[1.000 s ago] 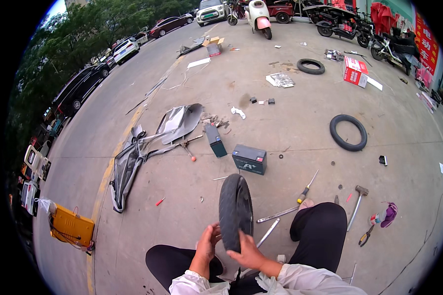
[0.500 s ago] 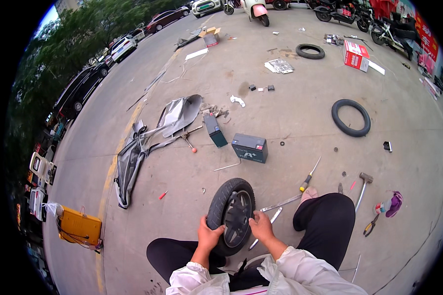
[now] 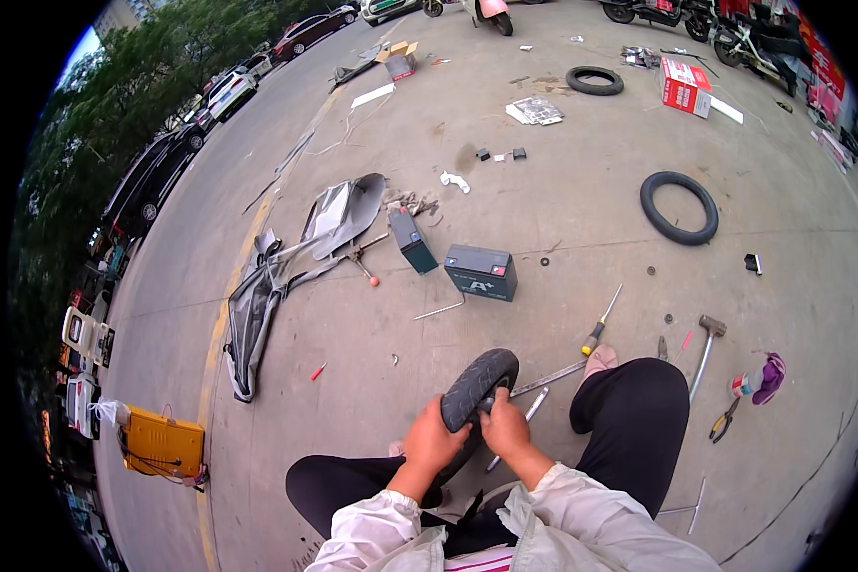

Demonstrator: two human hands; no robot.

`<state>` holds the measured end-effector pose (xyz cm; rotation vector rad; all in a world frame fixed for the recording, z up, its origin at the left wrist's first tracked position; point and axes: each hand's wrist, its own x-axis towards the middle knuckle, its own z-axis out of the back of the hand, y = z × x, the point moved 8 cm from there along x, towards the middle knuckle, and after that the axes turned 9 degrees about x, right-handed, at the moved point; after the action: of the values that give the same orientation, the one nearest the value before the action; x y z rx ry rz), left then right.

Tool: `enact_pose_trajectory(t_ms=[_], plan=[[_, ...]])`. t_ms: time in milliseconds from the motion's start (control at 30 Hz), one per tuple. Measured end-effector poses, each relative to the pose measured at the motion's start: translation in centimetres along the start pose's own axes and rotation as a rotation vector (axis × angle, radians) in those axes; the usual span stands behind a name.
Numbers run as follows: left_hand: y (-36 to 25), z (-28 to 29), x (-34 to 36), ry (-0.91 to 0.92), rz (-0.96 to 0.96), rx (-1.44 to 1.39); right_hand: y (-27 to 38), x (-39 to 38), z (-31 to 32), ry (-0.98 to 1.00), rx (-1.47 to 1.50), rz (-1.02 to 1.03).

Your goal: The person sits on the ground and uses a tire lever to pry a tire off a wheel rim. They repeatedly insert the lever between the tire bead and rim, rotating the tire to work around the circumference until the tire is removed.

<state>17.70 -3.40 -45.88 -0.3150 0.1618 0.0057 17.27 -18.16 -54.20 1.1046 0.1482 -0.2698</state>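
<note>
A small wheel with a black tyre (image 3: 477, 383) stands tilted between my knees, its tread facing up and away. My left hand (image 3: 434, 440) grips the tyre from the left side. Against the wheel's right side, my right hand (image 3: 505, 431) is closed with the thumb up near the rim. The hub and lower wheel are mostly hidden by my hands. Just right of the wheel lie a long steel bar (image 3: 553, 377) and a shorter metal lever (image 3: 524, 421). A screwdriver (image 3: 595, 334) with a yellow and black handle rests beyond my right foot.
Two dark batteries (image 3: 481, 274) stand ahead. A hammer (image 3: 709, 345) and pliers (image 3: 724, 421) lie to the right, below a loose tyre (image 3: 679, 208). Grey sheeting (image 3: 253, 324) lies left, near a yellow box-shaped device (image 3: 165, 443). Farther off is a red and white carton (image 3: 686, 88).
The wheel has turned and tilted, so its spoked face no longer shows and its tread faces up. Both hands have moved closer together around it. The view has shifted slightly.
</note>
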Motion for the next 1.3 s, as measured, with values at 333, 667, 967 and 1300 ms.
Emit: enact_pose_trajectory(t_ms=[333, 667, 967, 1300], plan=[[2.2, 0.1, 2.4, -0.012, 0.027, 0.052, 3.7, -0.5, 0.6, 0.004, -0.136, 0.324], [2.2, -0.2, 2.4, 0.026, 0.025, 0.069, 5.2, 0.2, 0.8, 0.163, -0.182, 0.369], [5.0, 0.2, 3.7, 0.001, 0.076, 0.034, 2.4, 1.1, 1.1, -0.019, 0.35, 0.226], [4.8, 1.3, 0.4, -0.087, 0.067, -0.16, -6.1, 0.9, -2.2, -0.011, 0.968, -0.521]])
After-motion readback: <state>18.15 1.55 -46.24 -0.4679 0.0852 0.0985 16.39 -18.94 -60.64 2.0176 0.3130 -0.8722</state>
